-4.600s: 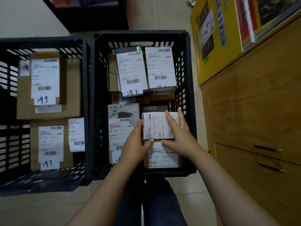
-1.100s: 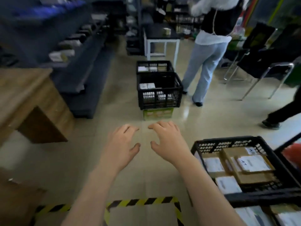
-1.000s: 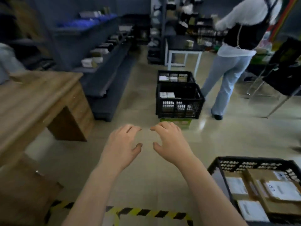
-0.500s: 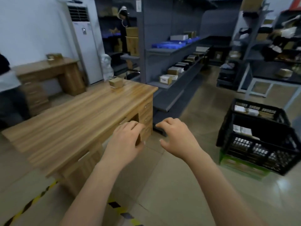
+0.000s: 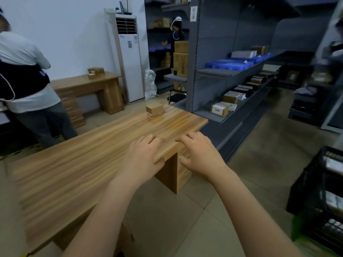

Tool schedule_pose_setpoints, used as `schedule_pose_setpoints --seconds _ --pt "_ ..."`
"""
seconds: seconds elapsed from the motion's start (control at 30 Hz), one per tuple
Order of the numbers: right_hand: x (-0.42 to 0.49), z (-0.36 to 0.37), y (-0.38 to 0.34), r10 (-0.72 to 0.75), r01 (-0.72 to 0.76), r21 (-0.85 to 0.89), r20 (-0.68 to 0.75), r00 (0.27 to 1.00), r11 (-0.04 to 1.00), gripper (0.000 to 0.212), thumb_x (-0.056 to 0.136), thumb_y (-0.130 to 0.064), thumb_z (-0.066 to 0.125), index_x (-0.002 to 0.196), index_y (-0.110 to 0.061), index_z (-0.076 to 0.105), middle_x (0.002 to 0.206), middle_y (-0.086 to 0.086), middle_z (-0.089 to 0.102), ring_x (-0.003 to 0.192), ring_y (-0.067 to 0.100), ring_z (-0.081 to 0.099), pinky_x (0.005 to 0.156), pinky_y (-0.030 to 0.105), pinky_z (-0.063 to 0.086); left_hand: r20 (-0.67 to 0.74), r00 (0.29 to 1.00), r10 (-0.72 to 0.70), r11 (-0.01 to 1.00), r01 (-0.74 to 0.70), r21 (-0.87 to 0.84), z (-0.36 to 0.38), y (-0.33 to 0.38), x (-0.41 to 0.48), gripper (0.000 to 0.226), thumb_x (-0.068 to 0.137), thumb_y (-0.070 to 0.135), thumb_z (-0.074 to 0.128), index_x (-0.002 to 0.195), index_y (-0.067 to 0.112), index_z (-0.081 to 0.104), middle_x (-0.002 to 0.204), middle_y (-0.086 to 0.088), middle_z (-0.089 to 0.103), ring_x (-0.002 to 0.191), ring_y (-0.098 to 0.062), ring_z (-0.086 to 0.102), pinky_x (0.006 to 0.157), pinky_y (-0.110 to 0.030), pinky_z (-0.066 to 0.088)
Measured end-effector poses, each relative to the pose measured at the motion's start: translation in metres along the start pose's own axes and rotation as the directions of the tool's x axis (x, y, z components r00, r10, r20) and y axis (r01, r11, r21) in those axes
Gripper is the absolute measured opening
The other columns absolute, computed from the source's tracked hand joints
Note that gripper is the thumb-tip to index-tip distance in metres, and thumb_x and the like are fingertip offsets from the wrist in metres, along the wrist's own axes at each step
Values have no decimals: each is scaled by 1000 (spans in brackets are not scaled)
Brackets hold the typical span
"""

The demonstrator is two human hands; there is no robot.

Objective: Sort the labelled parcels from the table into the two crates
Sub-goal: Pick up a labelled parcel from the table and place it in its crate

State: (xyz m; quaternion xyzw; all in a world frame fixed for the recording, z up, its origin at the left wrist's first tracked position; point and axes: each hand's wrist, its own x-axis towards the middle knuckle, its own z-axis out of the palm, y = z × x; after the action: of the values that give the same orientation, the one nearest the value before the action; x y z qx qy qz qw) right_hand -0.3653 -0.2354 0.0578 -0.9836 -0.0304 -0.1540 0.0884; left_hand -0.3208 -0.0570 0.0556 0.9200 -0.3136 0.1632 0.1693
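A long wooden table (image 5: 78, 169) stretches ahead of me, with one small brown cardboard parcel (image 5: 154, 110) standing near its far end. My left hand (image 5: 143, 156) hovers over the table's near right edge, fingers loosely curled and empty. My right hand (image 5: 200, 153) is held out just beyond that edge over the floor, fingers apart, holding nothing. The parcel lies well beyond both hands. The two crates that I was sorting into are out of view.
A person in a white top (image 5: 24, 86) stands at the left by a second wooden desk (image 5: 87, 86) with a box on it. Grey shelving (image 5: 232, 75) with boxes runs along the right. Stacked black crates (image 5: 323, 197) sit at the right edge. A white air conditioner (image 5: 130, 56) stands behind.
My view has swung left from the crates on the floor to the wooden table. Both empty hands have come up to the table's right edge, and the parcel is closer.
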Motion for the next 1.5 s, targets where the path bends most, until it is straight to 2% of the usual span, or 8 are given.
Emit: schedule_pose_setpoints --seconds 0.17,0.47,0.6,0.97,1.1,1.3,1.5 --pt "78 14 54 -26 26 -16 10 1000 1000 52 88 -27 62 138 -27 46 127 -4 50 120 19 44 104 34 33 -2 1000 9 1000 -9 -14 32 -15 88 49 87 39 63 134 32 48 129 13 49 120 -12 46 98 -31 39" --pt "189 54 122 -8 8 -10 42 999 1000 51 89 -29 60 138 -25 47 126 -2 50 119 20 44 102 33 35 34 999 22 1000 -22 -5 88 -60 202 47 88 39 62 132 27 51 128 10 50 117 -13 47 96 -30 37" --pt "250 76 143 -6 6 -12 38 999 1000 53 87 -29 62 138 -25 47 124 -2 50 117 20 44 101 34 37 23 1000 15 1000 -15 -4 112 -90 257 46 88 36 64 131 26 52 127 9 51 115 -15 49 89 -27 36" --pt "412 129 189 27 -27 -18 35 999 999 48 88 -26 59 135 -23 49 126 -1 51 118 21 44 103 34 34 74 990 121 991 -125 55 169 -178 420 46 82 40 65 124 24 55 118 7 56 111 -19 53 88 -33 42" --pt "458 148 213 22 -19 -26 94 995 999 47 89 -26 59 135 -22 48 128 0 50 119 22 43 103 36 36 94 992 82 995 -87 54 191 -204 462 41 82 40 65 118 21 58 114 4 58 105 -22 55 83 -36 46" --pt "533 186 264 -7 6 7 160 987 1000 45 89 -30 59 132 -21 49 126 0 50 118 22 44 99 35 37 142 989 -32 998 24 59 237 -237 516 46 87 42 60 129 27 49 124 8 51 116 -16 47 96 -31 41" --pt "622 229 317 -132 116 80 251 959 990 39 89 -32 59 126 -22 51 124 -1 50 113 23 45 94 35 38 156 962 -224 974 220 47 287 -262 579 50 88 42 60 135 32 45 134 10 47 123 -13 44 100 -29 37"
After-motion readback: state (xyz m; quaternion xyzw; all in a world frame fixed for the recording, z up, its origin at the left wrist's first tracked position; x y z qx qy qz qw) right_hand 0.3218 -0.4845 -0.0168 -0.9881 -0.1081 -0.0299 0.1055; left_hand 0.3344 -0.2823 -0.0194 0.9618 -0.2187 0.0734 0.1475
